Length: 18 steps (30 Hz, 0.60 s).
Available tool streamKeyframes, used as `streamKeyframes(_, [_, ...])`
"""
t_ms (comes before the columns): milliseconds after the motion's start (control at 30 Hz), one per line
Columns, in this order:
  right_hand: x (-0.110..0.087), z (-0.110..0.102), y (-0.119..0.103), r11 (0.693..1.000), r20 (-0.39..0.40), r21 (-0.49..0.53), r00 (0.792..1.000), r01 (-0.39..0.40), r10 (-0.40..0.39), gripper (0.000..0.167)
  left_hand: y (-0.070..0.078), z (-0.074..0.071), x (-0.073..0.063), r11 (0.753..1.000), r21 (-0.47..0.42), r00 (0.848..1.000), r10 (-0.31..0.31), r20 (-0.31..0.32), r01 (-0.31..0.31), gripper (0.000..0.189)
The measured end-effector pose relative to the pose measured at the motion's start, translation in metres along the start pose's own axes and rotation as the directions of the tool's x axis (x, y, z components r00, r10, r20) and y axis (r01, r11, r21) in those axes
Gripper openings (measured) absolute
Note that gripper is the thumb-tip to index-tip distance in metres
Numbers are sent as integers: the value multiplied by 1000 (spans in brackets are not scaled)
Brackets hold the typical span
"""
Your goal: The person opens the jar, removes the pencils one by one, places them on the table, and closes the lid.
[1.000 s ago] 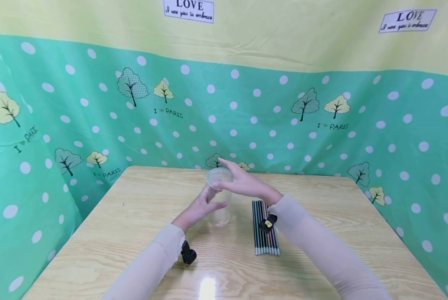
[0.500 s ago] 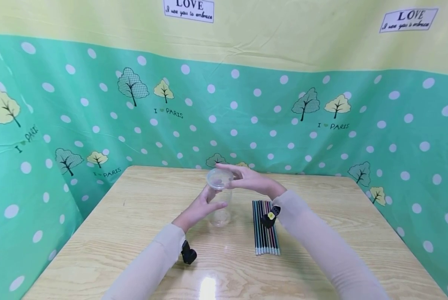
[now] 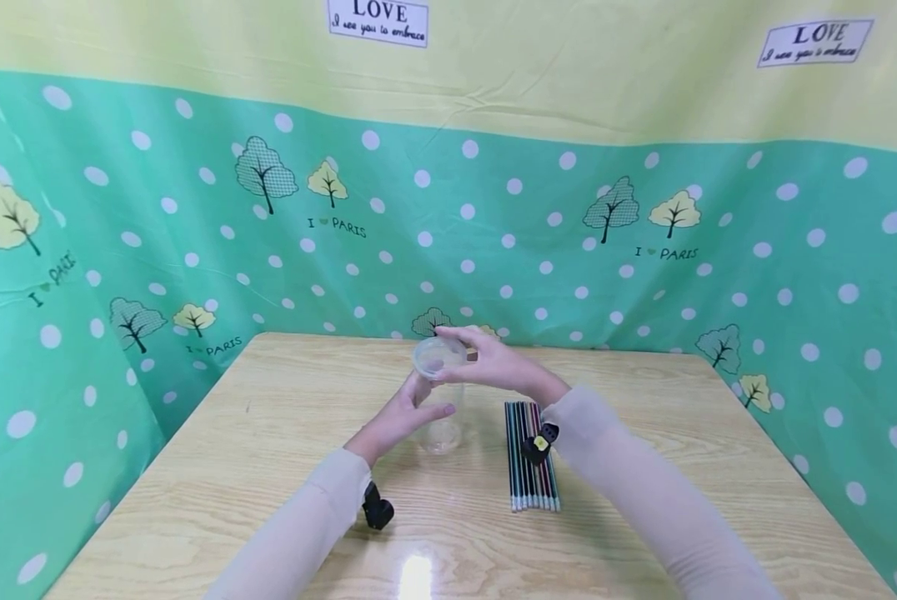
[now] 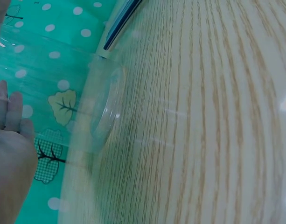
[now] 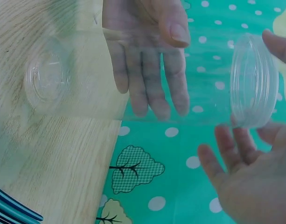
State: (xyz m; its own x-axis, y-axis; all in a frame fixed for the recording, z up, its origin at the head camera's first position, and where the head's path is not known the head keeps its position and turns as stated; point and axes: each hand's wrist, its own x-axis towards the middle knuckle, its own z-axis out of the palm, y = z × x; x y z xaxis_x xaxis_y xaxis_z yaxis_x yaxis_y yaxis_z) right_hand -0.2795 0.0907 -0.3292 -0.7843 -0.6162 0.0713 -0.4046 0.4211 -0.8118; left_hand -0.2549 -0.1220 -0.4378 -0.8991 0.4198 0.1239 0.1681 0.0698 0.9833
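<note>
A tall clear plastic jar [image 3: 442,435] stands upright on the table, with a ridged clear lid [image 5: 254,81] at its top. My left hand [image 3: 402,419] holds the jar's body, thumb on the near side and fingers behind it; those fingers show through the clear wall in the right wrist view. At the top, my right hand [image 3: 493,363] grips the lid's edge between thumb and fingers. The jar's wall and base [image 4: 108,109] also appear in the left wrist view. Nothing is visible inside the jar.
Several dark pencils [image 3: 519,467] with pale ends lie side by side to the jar's right, partly under my right wrist and its black camera [image 3: 536,447]. The wooden table [image 3: 298,392] meets a green dotted cloth [image 3: 493,250] at the back.
My right hand has shifted and turned slightly at the lid, its raised index finger coming down toward the rim. The left hand, jar and pencils stay in place.
</note>
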Motion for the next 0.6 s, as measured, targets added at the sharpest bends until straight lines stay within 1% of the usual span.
streamKeyframes(133, [0,8,-7,995,-113,-101,994,-2,-9,79,1,1,1,1000,-5,1000,-11,4,11,87])
streamKeyframes(233, [0,15,-12,985,-197,-173,980,-21,-14,80,2,1,0,1000,-4,1000,-21,1,21,87])
streamKeyframes(333, [1,21,-15,975,-254,-219,967,-44,-13,80,2,0,-1,999,1,999,-36,-6,36,88])
streamKeyframes(400, [1,23,-16,972,-271,-228,962,-52,-12,79,3,0,-2,999,4,999,-45,-11,45,88])
streamKeyframes(467, [1,25,-16,971,-275,-232,962,-58,-8,82,3,1,-2,999,9,999,-51,-15,51,88])
streamKeyframes(533, [0,26,-15,976,-253,-213,967,-52,-4,89,3,1,-2,999,12,999,-44,-15,44,89])
streamKeyframes(600, [-1,25,-13,984,-213,-173,977,-34,-3,91,2,2,-2,999,10,999,-32,-11,32,90])
